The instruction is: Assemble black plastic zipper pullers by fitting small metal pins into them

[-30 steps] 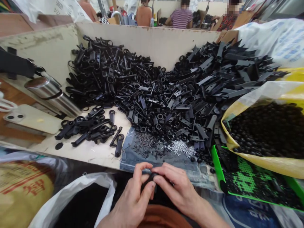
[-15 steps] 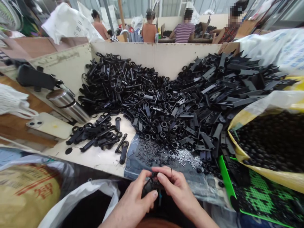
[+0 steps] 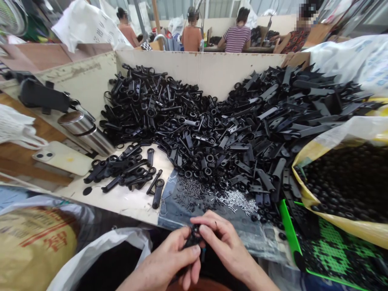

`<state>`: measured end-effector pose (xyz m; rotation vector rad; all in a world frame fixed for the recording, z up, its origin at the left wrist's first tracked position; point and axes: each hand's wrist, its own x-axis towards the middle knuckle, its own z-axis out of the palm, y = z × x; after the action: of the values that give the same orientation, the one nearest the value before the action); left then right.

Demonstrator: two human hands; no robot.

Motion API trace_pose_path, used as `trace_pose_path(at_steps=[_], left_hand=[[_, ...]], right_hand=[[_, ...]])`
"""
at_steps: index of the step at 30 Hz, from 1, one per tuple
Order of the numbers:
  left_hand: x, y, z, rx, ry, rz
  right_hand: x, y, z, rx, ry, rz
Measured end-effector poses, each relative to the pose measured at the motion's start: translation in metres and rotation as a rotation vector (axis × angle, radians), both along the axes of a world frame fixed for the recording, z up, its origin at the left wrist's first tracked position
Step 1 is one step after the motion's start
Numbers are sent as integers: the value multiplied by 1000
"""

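At the table's front edge my left hand (image 3: 176,254) is closed round a small black plastic part (image 3: 192,237), thumb on top. My right hand (image 3: 222,238) pinches at the upper end of the same part with thumb and forefinger; whether a smaller piece sits between those fingertips is hidden. Just beyond my hands lie dark screws (image 3: 189,193) and a heap of silver pins (image 3: 238,201) on a dark plastic sheet (image 3: 174,216). A large pile of black plastic parts (image 3: 194,129) rises behind them. On the left sits a smaller group of black ring-ended parts (image 3: 127,169).
A steel flask (image 3: 87,133) and a pale phone (image 3: 63,157) stand at the left. To the right are a yellow-edged sack (image 3: 306,178) of small black pieces and a green tray (image 3: 291,234). A white sack (image 3: 91,250) opens below left. Several people sit beyond the back board (image 3: 182,64).
My left thumb and fingers have closed further round the black part, which has tilted and moved slightly down and left. My right hand stays at its upper end.
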<state>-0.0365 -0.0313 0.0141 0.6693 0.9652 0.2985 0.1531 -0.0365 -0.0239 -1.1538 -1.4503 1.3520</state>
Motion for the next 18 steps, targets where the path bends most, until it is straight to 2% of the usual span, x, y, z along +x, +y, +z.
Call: trace_pose_path(at_steps=[4,7,11,14,18], left_hand=[[-17,-9,-10,27,17,-101],[-29,-17,-19,42,-10,-83],[-36,-23,-29,104,-21,-34],[-37,-20,-31,270,207,51],[-37,-4,-29,624,737,182]], right_hand=[[5,-12,2,210,-161,51],[4,-18,-2,331,-225,113],[0,-20,-9,387,-322,157],[4,-16,-8,401,-375,131],[22,-3,0,261,-434,-3]])
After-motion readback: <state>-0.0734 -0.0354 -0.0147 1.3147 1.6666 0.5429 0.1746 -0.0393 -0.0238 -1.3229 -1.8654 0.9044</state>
